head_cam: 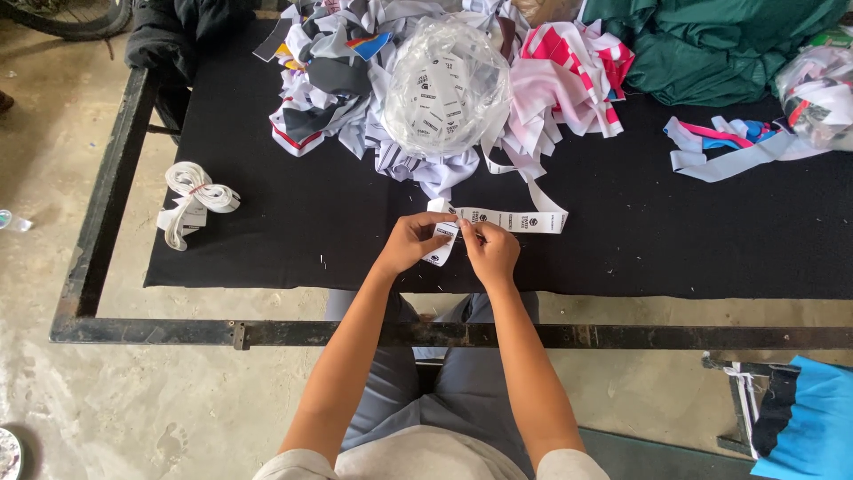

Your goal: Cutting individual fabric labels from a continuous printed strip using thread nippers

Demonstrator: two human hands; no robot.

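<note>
My grey-trousered lap (444, 391) sits closest below me, my bare forearms reaching out over the black metal frame rail (267, 334) to the near edge of the worktop (293, 222), which is covered in black cloth. My left hand (410, 242) and my right hand (491, 252) meet there, each with its grip pinched on the white label strip (511, 220); its loose end runs off to the right and doubles back on the cloth. Beyond my hands lies a clear plastic bag of white labels (444, 89) on a heap of white, grey and pink fabric strips (569, 80). A tied bundle of white tape (194, 201) rests well apart at the worktop's left edge. Dark green cloth (711, 44) is piled at the far right.
</note>
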